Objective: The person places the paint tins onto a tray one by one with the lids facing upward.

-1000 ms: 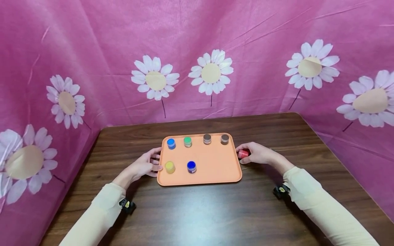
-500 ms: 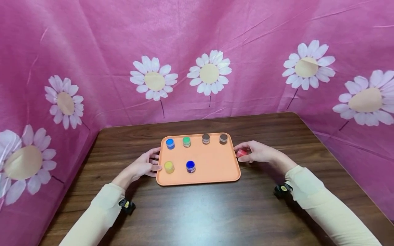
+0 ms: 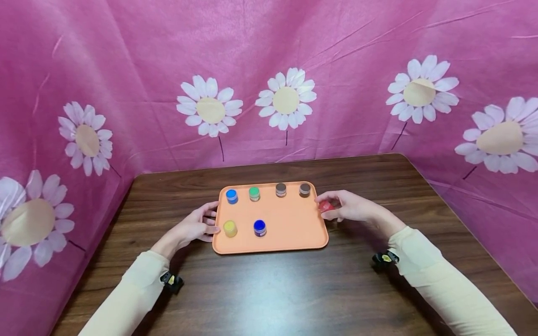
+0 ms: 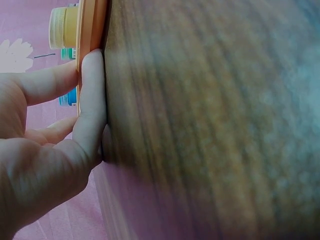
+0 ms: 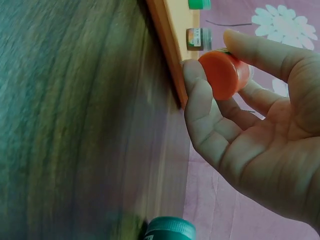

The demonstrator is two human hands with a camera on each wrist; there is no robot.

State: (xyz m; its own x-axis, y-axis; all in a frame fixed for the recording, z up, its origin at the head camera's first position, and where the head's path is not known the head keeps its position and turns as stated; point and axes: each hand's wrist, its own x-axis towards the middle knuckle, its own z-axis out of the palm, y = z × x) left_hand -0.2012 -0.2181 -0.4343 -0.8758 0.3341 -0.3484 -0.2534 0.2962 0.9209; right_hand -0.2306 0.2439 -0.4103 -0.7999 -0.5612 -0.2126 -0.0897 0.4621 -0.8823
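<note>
An orange tray lies on the table, bearing several small paint jars. My left hand is at its left edge, thumb and a finger pinching the rim in the left wrist view. My right hand holds a red paint jar at the tray's right edge, its red lid tilted toward the right wrist camera. On the tray, a light blue jar, a green jar and two dark brown jars line the far side; a yellow jar and a dark blue jar stand nearer.
A teal-lidded jar shows at the bottom of the right wrist view; I cannot make it out in the head view. Around the wooden table hangs a pink cloth printed with daisies. Small black devices are on both wrists.
My right hand has carried the red paint jar leftward and slightly away from me, up to the tray's right rim. The left hand keeps its place at the tray's left edge.
</note>
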